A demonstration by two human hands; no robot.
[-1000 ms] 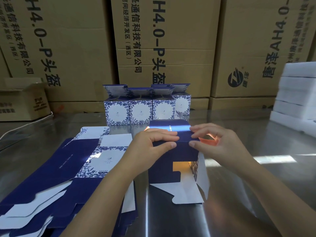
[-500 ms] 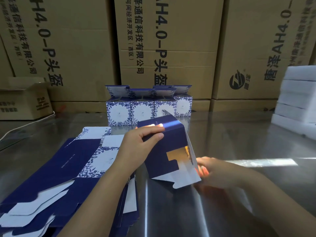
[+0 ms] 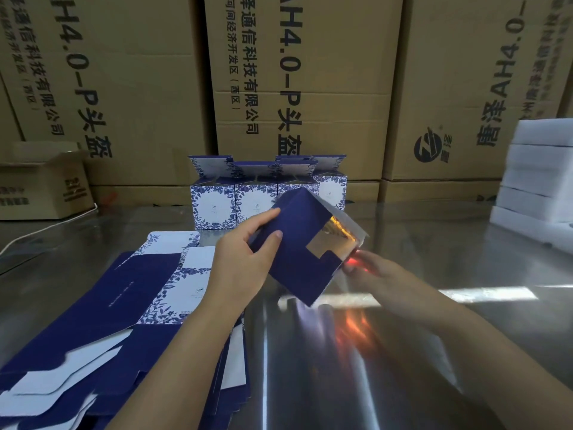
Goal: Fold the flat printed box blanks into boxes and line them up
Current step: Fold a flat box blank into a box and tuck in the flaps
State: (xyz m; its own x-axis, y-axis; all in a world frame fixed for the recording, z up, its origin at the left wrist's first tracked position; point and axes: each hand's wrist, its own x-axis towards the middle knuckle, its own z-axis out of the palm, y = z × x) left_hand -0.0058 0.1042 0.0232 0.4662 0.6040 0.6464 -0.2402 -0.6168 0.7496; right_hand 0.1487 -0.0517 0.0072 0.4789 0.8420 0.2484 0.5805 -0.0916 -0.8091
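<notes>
brown cartons (image 3: 310,72) walled the counter's (image 3: 403,367) far edge, tops cut off. the pile of flat blanks (image 3: 93,305) ran off the near left corner. white foam slabs (image 3: 542,181) were cropped at the right edge, with open steel toward the near right. the row of folded boxes (image 3: 217,203) stood at the far edge, partly hidden by the half-folded box (image 3: 297,249), held tilted above the middle. the left hand (image 3: 242,265) gripped its upper left corner. the right hand (image 3: 372,271), blurred, met its lower right flap, grip unclear.
</notes>
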